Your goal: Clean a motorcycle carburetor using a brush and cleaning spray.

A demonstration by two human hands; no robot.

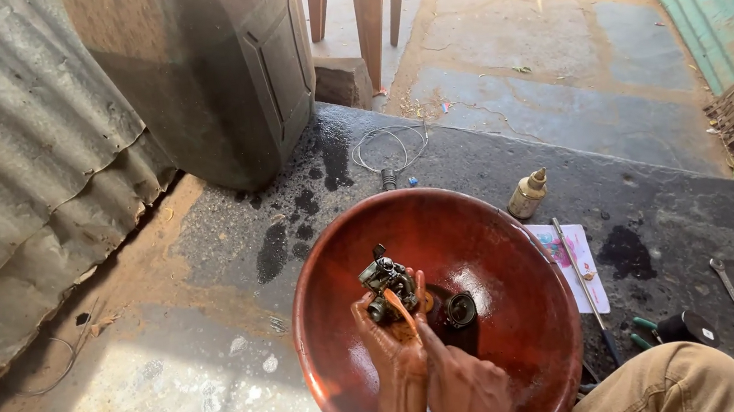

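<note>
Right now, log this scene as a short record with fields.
Setting: oil-stained concrete floor outdoors
Left hand: holds a small greasy metal engine part over the basin
Right hand: index finger points up beside the part
Basin: large red-brown bowl, a dark round piece lying inside
Nearby: small oil bottle, screwdriver on paper, spanner, wire coil

Outdoor repair yard, oil-stained concrete (472, 163), wrench (728, 286), corrugated sheet walls (17, 161)
</note>
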